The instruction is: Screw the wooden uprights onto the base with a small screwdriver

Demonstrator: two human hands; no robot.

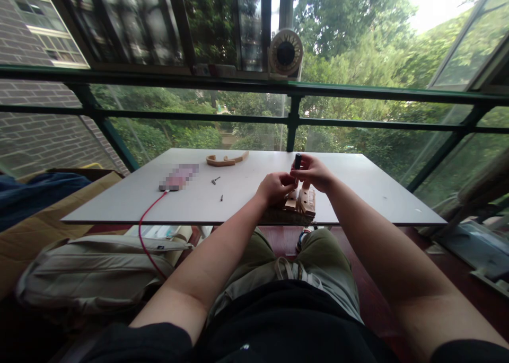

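My right hand (314, 172) is closed around a screwdriver with a black handle (298, 160), which stands upright over the table. Close beside it, my left hand (275, 187) pinches its fingers together near the shaft; what lies between those fingertips is too small to tell. Below both hands are light wooden pieces (307, 203) with dark holes, at the table's near edge. They rest on something brown and rough that is partly hidden by my left forearm. Several small screws (215, 180) lie to the left, one screw (221, 197) apart from the others.
Curved wooden parts (221, 161) lie at the back of the white table (246, 191). A phone-like object (178, 177), pixelated, has a red cable (145, 220) hanging over the near edge. A beige bag (91, 273) and a cardboard box (35, 230) stand left. A fan (286, 53) sits beyond the railing.
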